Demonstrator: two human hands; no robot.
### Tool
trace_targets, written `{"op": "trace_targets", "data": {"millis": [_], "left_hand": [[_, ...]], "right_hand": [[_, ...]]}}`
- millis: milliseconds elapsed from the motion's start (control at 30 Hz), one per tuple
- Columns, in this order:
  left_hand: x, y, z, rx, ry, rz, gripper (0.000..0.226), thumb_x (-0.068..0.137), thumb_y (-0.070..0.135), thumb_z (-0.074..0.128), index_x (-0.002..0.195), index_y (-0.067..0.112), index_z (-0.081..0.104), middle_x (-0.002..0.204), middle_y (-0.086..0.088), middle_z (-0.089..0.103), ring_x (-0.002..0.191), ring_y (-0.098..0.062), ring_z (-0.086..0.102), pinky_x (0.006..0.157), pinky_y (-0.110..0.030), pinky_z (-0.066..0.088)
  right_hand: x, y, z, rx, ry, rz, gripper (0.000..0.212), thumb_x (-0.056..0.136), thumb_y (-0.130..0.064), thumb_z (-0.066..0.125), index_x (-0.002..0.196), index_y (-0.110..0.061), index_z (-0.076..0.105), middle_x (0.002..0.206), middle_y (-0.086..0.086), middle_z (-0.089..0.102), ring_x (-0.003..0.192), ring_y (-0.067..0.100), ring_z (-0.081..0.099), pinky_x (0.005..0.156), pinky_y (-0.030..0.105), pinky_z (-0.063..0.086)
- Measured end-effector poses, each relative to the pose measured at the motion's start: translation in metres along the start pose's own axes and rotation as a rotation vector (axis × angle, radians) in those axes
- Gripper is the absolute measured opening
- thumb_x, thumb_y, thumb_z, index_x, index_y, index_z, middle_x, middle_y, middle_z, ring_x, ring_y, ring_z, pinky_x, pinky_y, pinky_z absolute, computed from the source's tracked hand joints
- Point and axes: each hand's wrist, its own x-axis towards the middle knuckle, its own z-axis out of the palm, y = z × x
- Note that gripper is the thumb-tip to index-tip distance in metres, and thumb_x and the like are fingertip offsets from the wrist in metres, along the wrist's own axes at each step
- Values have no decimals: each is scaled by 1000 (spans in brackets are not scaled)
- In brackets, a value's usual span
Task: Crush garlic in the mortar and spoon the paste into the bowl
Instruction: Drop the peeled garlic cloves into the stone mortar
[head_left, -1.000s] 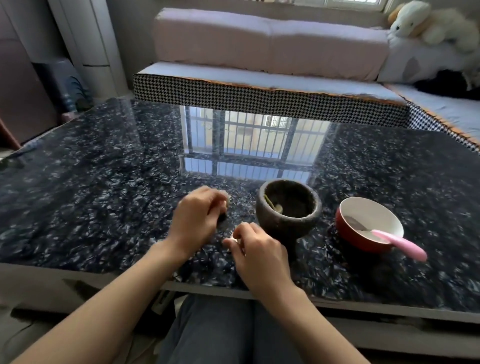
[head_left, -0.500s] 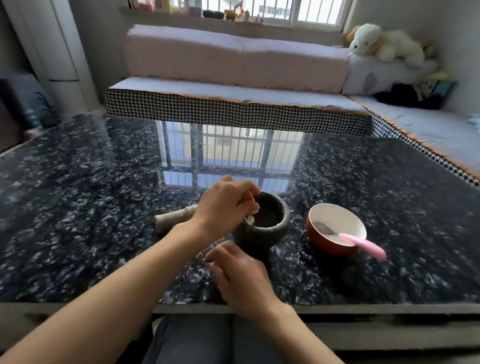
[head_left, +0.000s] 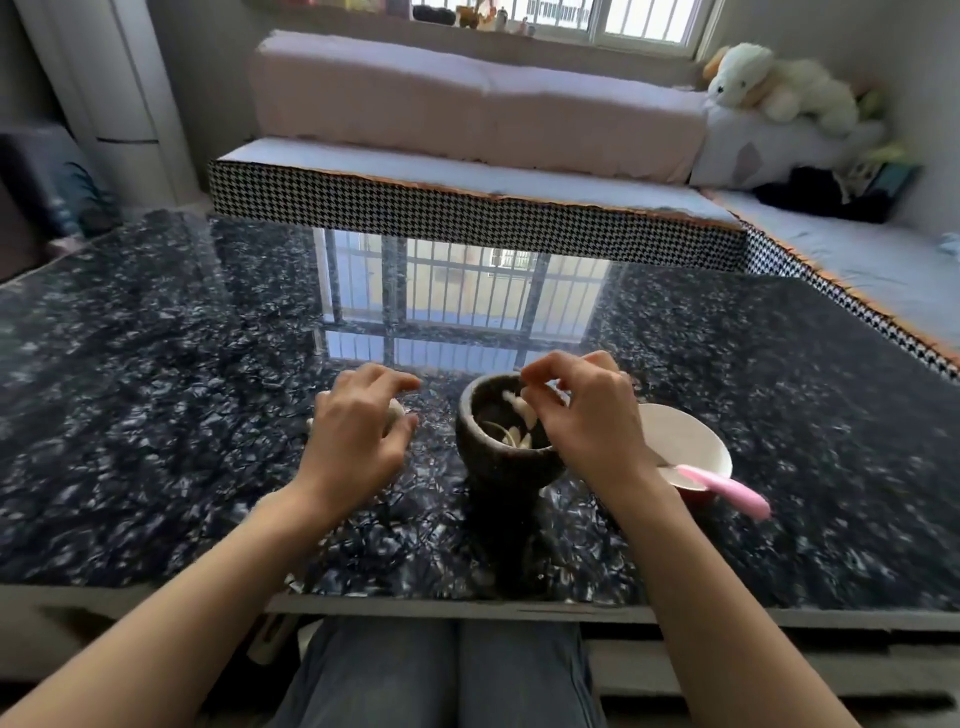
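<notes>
Mortar (head_left: 506, 452) centre frame on dark desk (head_left: 156, 415), pale garlic pieces (head_left: 519, 415) inside. Right hand (head_left: 587, 415) over its rim, fingers loosely pinched; whether it holds anything, can't tell. Left hand (head_left: 358, 441) to the left, open, curled over pestle (head_left: 395, 410). Bowl (head_left: 685, 441) w/ pink spoon (head_left: 722, 486) right of mortar.

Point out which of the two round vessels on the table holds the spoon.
The red bowl with the white inside, right of the dark stone mortar; the pink-handled spoon rests in it, while the mortar holds garlic.
</notes>
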Motion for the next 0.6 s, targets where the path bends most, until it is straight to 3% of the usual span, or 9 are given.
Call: {"op": "trace_targets", "data": {"millis": [133, 233, 400, 533, 600], "left_hand": [[-9, -31, -5, 247, -204, -231, 59, 80, 32, 65, 131, 14, 42, 128, -7, 47, 120, -29, 41, 95, -43, 30], [-11, -48, -6, 335, -310, -307, 58, 84, 34, 59, 134, 16, 36, 130, -7, 44, 121, -27, 41, 97, -41, 29], [-9, -61, -10, 117, -157, -260, 37, 79, 11, 65, 113, 9, 51, 105, -11, 60, 100, -32, 56, 82, -37, 40], [-1, -37, -20, -40, 11, -163, 43, 77, 5, 68, 112, 5, 43, 94, -11, 60, 83, -27, 57, 69, -29, 36], [12, -14, -33, -93, 75, -61, 52, 76, 6, 70, 115, 4, 36, 94, -13, 60, 78, -21, 55, 65, -19, 37]], "right_hand": [[-3, -6, 3, 37, 92, -8, 12, 81, -12, 66, 92, -14, 68, 74, -18, 51, 74, 11, 53, 71, 26, 44], [-5, -16, 6, 64, 123, -80, 10, 80, -9, 67, 90, -11, 68, 80, -12, 55, 75, 13, 56, 70, 27, 47], [-8, -21, 14, 100, 82, -109, 8, 81, -9, 66, 89, -10, 68, 83, -2, 65, 78, 17, 59, 72, 35, 50], [-8, -18, 13, 116, 57, -83, 8, 82, -11, 65, 90, -11, 68, 82, -5, 64, 78, 15, 58, 72, 33, 50], [-4, -17, 8, 139, 63, -56, 9, 83, -13, 64, 91, -14, 67, 82, -9, 61, 74, 10, 57, 70, 25, 47]]}}
